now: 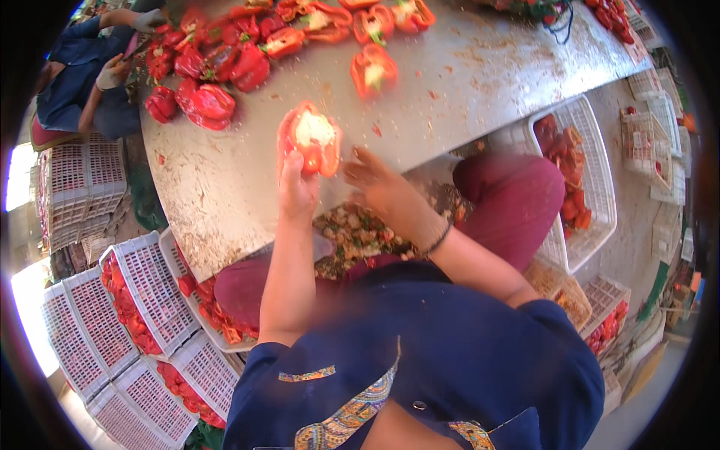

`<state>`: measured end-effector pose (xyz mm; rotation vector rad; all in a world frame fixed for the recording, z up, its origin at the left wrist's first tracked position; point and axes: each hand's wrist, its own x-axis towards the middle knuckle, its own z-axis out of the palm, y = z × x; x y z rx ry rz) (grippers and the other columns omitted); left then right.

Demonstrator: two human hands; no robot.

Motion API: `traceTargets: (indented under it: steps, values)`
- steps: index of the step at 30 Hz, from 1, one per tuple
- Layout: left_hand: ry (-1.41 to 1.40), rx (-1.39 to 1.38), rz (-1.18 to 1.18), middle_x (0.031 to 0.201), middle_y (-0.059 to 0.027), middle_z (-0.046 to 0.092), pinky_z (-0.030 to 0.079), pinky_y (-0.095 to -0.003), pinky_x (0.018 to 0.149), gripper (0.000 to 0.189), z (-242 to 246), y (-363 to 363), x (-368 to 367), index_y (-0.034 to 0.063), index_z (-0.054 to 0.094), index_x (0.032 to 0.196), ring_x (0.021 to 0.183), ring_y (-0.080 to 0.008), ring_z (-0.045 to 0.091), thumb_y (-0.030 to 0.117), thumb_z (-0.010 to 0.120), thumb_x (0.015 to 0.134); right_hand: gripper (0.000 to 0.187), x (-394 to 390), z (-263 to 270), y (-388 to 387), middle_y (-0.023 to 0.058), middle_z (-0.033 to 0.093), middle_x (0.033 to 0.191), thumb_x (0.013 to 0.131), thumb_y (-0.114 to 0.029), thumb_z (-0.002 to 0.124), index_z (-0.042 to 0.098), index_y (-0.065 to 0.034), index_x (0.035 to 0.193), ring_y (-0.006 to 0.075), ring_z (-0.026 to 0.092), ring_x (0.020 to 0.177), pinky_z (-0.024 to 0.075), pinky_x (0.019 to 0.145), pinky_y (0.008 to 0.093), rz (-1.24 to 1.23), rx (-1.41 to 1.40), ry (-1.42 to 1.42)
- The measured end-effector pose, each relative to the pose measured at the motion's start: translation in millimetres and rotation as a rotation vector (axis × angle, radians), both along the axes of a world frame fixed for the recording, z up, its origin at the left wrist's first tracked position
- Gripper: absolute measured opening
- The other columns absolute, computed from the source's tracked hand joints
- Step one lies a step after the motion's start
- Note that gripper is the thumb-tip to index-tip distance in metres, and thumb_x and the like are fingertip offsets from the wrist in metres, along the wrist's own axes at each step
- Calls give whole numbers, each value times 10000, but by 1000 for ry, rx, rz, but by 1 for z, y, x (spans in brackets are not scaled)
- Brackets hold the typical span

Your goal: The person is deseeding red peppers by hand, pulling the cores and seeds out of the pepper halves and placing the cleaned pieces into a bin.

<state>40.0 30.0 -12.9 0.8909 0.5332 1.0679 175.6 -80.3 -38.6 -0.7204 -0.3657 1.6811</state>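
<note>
My left hand (pixel 299 188) holds a cut red bell pepper (pixel 310 138) upright above the metal table (pixel 236 180), its pale seed core facing up. Just to the right is my right hand (pixel 379 188), in a brownish glove, fingers spread; it does not appear to touch the pepper, and no tool shows in it. Beyond my hands a cut pepper half (pixel 374 70) lies on the table, with more cut peppers (pixel 326 22) behind it. Whole red peppers (pixel 208 104) are heaped at the table's far left. Cut cores and seeds (pixel 360 228) lie below, between my knees.
To the right of my knee stands a white plastic basket (pixel 599 225) of red pepper pieces. Another tub (pixel 216 337) with pieces is at my left, beside crates (pixel 157 292) of red peppers. A co-worker's gloved hands (pixel 112 73) are at the table's upper left.
</note>
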Motion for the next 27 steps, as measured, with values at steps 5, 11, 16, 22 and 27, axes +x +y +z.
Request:
traceTargets:
  steps: [5, 11, 16, 22, 27]
  values:
    - [456, 249, -3, 1474, -153, 348, 326, -395, 1086, 690, 0, -68, -11, -8, 366, 1403, 1357, -289, 359, 344, 610, 862, 577, -12, -18, -5, 96, 555, 1218, 798, -72, 557, 417, -67, 1357, 195, 566, 1078, 469, 903, 352, -2, 187, -351]
    - [709, 496, 61, 1449, -159, 392, 336, -393, 1085, 614, 35, -76, -31, 3, 401, 1390, 1341, -283, 388, 79, 611, 818, 577, 0, 20, -15, 47, 545, 1122, 791, 6, 499, 402, -38, 1358, 114, 537, 974, 469, 806, 258, 76, 77, -314]
    - [1173, 819, -184, 1347, -137, 523, 463, -349, 964, 501, 62, -63, -42, 110, 602, 1241, 1201, -238, 536, 30, 646, 749, 675, 12, 15, -12, 56, 494, 1216, 821, -39, 559, 288, -6, 1438, 93, 482, 1013, 443, 836, 224, 314, 345, -742]
    - [1164, 590, -227, 1274, -168, 559, 471, -373, 941, 495, 68, -65, -50, 74, 584, 1249, 1088, -292, 581, 110, 677, 764, 821, 4, 76, -28, 80, 469, 1307, 794, -115, 703, 233, 19, 1454, 127, 470, 1152, 416, 952, 258, 202, 155, -320]
    - [1525, 926, -261, 1197, -159, 596, 517, -368, 832, 483, 65, -74, -38, 0, 581, 1197, 934, -310, 631, 144, 692, 749, 849, -7, 58, -27, 114, 527, 1245, 706, -92, 757, 298, -33, 1417, 169, 518, 1113, 448, 917, 294, 224, 190, -728]
